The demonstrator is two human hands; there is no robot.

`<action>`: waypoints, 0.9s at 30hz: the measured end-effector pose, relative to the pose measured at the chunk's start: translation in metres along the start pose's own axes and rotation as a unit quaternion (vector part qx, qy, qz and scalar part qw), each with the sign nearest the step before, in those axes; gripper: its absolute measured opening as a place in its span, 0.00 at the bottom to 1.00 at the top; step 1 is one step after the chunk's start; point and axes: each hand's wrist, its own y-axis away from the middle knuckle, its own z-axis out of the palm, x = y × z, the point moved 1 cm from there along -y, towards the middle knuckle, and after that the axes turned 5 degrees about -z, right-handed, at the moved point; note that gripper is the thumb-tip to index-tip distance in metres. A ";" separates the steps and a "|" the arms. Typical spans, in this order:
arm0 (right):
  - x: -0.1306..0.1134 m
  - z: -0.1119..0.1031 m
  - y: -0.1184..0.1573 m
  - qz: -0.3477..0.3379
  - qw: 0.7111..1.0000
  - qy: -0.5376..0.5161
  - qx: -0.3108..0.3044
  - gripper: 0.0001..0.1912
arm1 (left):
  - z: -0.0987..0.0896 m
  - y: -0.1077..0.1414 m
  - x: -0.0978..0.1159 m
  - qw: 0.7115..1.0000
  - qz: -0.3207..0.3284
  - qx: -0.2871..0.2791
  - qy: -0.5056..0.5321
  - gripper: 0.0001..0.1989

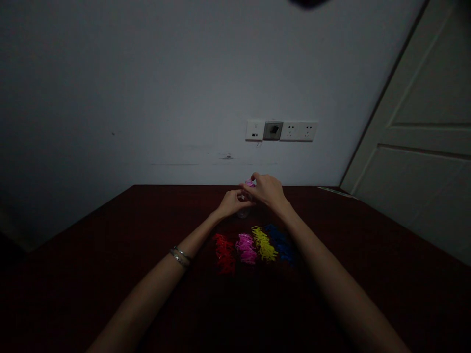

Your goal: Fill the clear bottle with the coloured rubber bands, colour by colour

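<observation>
Toward the far edge of the table, my left hand (231,202) is closed around a small clear container (243,213). My right hand (268,190) pinches a pink cap-like piece (250,183) at the container's top. Whether that piece is seated on the container or apart from it, I cannot tell, as fingers cover the join. Nearer to me lie piles of small thin bands or loops: red (224,254), pink (246,248), yellow (264,244) and dark blue (280,243). The blue pile lies close beside my right forearm.
The dark reddish-brown table (165,206) meets a pale wall (165,98) at the back. Wall sockets (299,131) sit above its far edge. A panelled door (419,162) stands on the right. The light is dim.
</observation>
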 end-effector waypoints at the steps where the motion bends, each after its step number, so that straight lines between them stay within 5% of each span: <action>1: 0.001 0.002 0.000 -0.004 1.000 -0.004 0.000 0.29 | 0.001 0.001 0.000 1.000 -0.002 -0.001 -0.003 0.19; 11: 0.011 0.019 -0.003 -0.069 0.993 -0.096 -0.003 0.21 | 0.005 0.006 -0.004 1.000 -0.008 -0.011 -0.001 0.19; 27: 0.015 0.016 -0.008 -0.176 0.968 -0.177 -0.033 0.13 | 0.003 0.007 -0.010 0.993 -0.029 -0.046 0.107 0.18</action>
